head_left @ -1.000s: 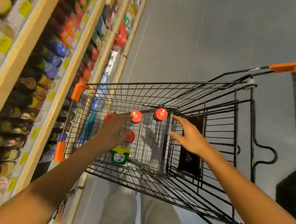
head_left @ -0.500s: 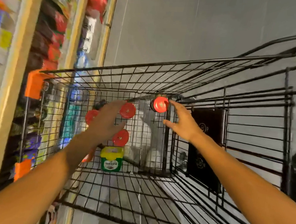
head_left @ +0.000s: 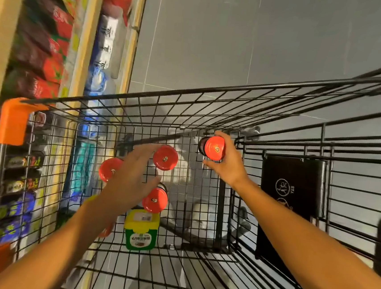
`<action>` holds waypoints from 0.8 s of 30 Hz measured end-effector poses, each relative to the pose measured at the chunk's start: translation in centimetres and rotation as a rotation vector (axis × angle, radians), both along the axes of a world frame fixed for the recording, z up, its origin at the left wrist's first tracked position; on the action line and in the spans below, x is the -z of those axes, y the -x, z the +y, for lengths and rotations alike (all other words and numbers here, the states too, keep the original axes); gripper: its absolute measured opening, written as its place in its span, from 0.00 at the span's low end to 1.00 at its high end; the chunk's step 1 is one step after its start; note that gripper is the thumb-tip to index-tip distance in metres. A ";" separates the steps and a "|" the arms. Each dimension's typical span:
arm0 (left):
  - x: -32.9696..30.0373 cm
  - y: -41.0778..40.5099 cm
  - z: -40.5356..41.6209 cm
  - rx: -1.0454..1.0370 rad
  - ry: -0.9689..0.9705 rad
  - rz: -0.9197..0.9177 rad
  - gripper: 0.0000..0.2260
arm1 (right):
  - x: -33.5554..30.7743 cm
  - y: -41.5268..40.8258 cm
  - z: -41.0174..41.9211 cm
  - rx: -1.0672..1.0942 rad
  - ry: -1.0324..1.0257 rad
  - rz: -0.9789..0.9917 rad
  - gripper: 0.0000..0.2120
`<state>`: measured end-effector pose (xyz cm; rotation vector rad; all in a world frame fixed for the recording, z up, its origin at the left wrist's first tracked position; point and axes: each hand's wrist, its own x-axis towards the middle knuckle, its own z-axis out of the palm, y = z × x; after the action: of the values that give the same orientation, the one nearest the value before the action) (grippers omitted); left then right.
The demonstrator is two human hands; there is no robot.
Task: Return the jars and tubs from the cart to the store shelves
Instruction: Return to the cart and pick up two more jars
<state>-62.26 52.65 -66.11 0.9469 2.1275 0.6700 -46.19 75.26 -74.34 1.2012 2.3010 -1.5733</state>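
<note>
Hands reach into the cart (head_left: 213, 95).
Right hand (head_left: 228, 165) grips a jar (head_left: 212, 147); left hand (head_left: 132, 180) hovers spread above three more.

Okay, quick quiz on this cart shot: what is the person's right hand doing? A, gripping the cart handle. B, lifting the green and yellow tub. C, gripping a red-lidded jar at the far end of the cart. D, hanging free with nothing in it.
C: the right hand has its fingers and thumb curled round the red-lidded jar near the cart's far end.
</note>
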 end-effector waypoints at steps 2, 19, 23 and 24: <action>0.2 0.1 -0.1 -0.005 -0.001 -0.010 0.33 | 0.2 0.1 -0.1 0.019 -0.025 0.028 0.39; 6.0 0.7 2.9 -0.023 0.225 -0.162 0.51 | -4.0 -3.6 -3.4 0.199 -0.059 0.161 0.37; 7.0 0.4 4.0 -0.040 0.217 -0.118 0.44 | -5.4 -3.7 -3.8 0.210 -0.047 0.191 0.36; 7.2 0.3 4.2 -0.041 0.209 -0.103 0.41 | -5.7 -3.7 -3.9 0.210 -0.042 0.187 0.36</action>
<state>-62.54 56.81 -73.27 0.7413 2.0835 0.4932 -42.50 71.36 -68.68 1.4015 2.3984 -1.7860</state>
